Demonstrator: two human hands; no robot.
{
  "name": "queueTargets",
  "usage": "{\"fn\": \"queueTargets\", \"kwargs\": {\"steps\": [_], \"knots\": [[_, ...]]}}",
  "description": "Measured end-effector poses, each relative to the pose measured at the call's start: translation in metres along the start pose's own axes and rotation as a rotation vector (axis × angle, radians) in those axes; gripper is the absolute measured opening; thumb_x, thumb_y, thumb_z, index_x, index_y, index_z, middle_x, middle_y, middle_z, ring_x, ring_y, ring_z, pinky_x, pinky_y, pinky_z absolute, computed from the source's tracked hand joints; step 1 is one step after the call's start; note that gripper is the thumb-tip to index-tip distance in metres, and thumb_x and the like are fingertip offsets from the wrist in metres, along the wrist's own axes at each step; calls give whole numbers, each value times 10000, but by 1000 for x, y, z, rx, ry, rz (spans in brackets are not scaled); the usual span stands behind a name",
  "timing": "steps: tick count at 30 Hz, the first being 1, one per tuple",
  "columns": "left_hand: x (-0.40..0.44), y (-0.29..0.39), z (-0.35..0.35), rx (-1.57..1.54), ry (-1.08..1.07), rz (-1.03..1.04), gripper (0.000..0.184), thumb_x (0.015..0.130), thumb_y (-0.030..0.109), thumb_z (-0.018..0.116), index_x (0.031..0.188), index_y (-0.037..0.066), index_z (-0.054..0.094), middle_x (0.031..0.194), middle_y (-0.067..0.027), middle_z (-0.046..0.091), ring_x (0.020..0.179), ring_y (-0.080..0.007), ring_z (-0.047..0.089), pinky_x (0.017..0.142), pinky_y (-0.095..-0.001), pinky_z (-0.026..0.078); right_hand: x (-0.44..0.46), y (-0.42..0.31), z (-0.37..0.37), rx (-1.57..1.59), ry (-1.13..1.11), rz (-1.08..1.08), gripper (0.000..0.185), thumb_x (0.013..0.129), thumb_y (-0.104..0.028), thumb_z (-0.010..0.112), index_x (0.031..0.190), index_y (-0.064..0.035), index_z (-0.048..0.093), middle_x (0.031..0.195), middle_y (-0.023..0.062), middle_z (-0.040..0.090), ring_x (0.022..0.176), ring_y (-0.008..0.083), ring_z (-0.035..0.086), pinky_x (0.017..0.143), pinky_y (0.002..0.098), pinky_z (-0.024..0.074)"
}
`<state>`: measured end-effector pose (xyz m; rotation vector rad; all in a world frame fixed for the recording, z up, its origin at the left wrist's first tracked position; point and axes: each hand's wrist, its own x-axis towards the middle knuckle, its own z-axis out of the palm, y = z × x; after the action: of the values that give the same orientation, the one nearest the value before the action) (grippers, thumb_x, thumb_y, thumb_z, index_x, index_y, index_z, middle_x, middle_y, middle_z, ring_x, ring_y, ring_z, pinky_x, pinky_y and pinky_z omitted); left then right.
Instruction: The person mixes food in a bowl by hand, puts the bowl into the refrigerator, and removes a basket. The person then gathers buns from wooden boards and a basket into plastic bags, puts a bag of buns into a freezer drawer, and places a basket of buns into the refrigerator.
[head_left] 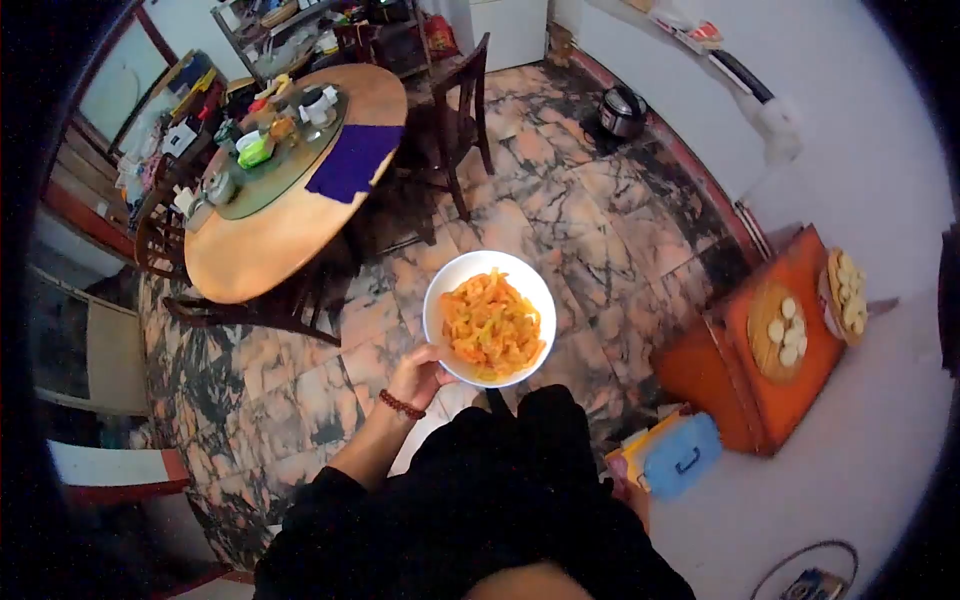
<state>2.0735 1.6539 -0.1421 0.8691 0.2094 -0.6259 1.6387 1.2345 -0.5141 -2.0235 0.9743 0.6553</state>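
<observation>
A white bowl of orange and yellow shredded food is held out in front of my body. My left hand, with a beaded bracelet on the wrist, grips its lower left rim, thumb on the edge and fingers underneath. Low on the right, my right hand hangs by my side, partly hidden by my black sleeve. It is nearest to a yellow item and a blue lidded thing with a dark handle; its fingers are too unclear to read.
A round wooden table with a purple cloth and crockery stands at the upper left, with dark chairs around it. An orange cabinet at right bears a board of pale dough rounds. A cooker sits on the floor.
</observation>
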Motion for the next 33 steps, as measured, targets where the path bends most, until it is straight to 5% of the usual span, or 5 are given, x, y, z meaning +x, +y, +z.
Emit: {"fn": "queueTargets", "kwargs": {"steps": [18,21,24,30,33], "knots": [[337,122,154,-162,63,226,680,756,168,591,1373,-10,368,1338,-177,494,1184,-314,532,1002,-511,439,442,-317,-387,-316,109,-300,371,903,-287,583,1176,-36,594,953,84,671,824,178,639,685,336,517],[399,147,176,-209,59,221,659,759,163,593,1360,-15,388,1322,-170,511,1191,-310,528,997,-500,446,379,-542,-451,869,20,-193,352,893,-288,598,1147,-45,608,945,86,666,801,184,626,643,317,505],[483,159,189,-180,48,224,601,779,193,605,1318,-21,448,1281,-173,547,1150,-322,561,978,-508,461,414,-626,-470,1349,82,-255,321,901,-271,603,1126,-43,607,867,73,652,744,155,596,620,270,488],[635,210,227,-148,-50,54,563,824,226,579,1324,-1,454,1271,-147,569,1128,-294,583,974,-513,457,561,-596,-491,82,-74,-289,281,900,-266,598,1061,-37,612,825,79,633,699,182,595,603,296,487],[691,242,252,-108,-63,19,569,828,199,581,1341,0,434,1285,-137,561,1133,-284,581,981,-494,454,608,-609,-503,-78,-38,-213,274,880,-264,604,1039,-41,622,811,89,635,698,202,600,616,315,489]]}}
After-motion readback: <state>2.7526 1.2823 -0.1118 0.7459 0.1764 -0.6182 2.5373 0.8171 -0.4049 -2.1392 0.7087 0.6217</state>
